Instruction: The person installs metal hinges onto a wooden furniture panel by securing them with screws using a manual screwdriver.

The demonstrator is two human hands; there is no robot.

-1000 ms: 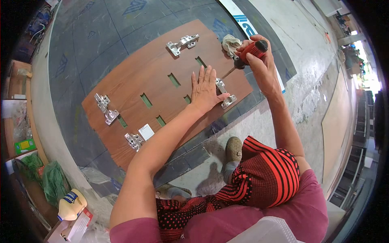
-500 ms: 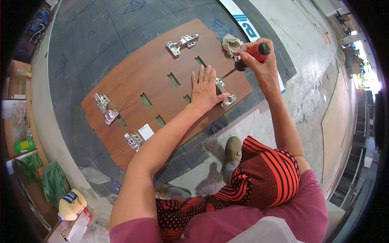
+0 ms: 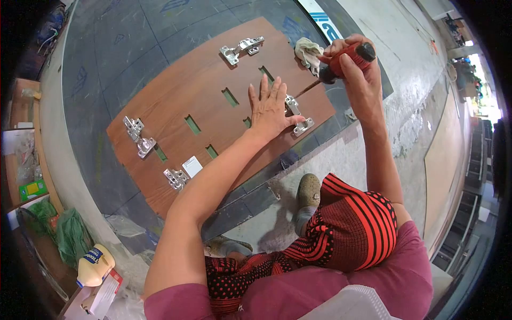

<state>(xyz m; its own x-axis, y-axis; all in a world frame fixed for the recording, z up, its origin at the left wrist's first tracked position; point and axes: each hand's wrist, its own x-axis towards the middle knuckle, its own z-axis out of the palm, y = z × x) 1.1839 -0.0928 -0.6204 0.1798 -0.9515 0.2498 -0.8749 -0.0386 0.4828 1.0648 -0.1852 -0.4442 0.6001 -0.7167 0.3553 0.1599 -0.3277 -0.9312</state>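
A brown wooden panel [image 3: 170,117] with several rectangular slots lies flat before me. My left hand [image 3: 269,113] rests on it with fingers spread, its thumb reaching over the metal hinge [image 3: 303,126] near the right edge. In my right hand [image 3: 362,80] is a screwdriver [image 3: 349,60] with a red and black handle, the fingers wrapped round it. Its shaft slants down toward that hinge, the tip close by the upper part. Other hinges sit at the panel's top [image 3: 242,49], at its left edge [image 3: 140,137] and partly behind my left forearm [image 3: 175,179].
A white cloth [image 3: 308,53] lies beside the panel's upper right corner. Under the panel spreads a dark sheet [image 3: 106,64], with a white lettered strip [image 3: 322,21] across it. A white label [image 3: 192,166] lies on the panel. At lower left are a cream bottle [image 3: 96,265] and green bags [image 3: 73,237].
My right hand has shifted right with the screwdriver and turned its handle. The screwdriver's shaft now lies at a lower slant. My left hand stays spread on the panel.
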